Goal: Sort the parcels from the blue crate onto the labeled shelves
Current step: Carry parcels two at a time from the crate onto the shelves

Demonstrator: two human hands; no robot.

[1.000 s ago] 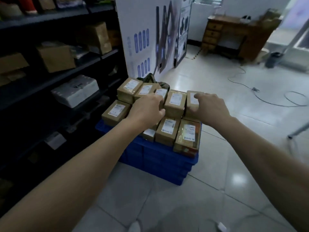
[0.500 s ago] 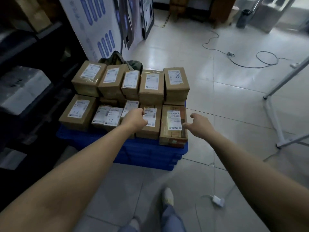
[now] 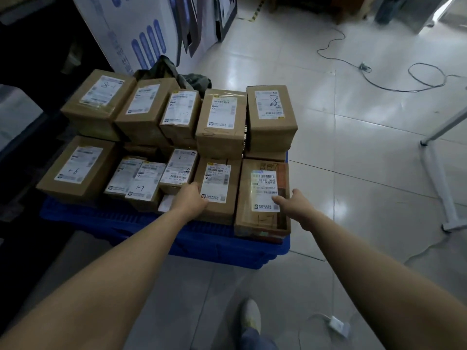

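Note:
A blue crate (image 3: 106,219) on the floor is piled with several brown cardboard parcels bearing white labels with handwritten numbers. My left hand (image 3: 192,198) has its fingers curled down into the gap at the left edge of the middle front parcel (image 3: 221,195). My right hand (image 3: 295,205) holds the front right parcel (image 3: 262,223), thumb lying on its label and fingers over its right side. Both parcels rest on the pile. A taller back row includes a parcel marked 8 (image 3: 270,114).
Dark shelving (image 3: 22,117) runs along the left. A white printed board (image 3: 141,34) stands behind the crate, with a green bag (image 3: 194,79) at its foot. Cables (image 3: 379,82), a white stand leg (image 3: 439,183) and a charger (image 3: 337,324) lie on the tiled floor at right.
Both hands came back from the rear row to the front row. My right thumb now lies on the front right parcel's label, and my view has tilted down and closer.

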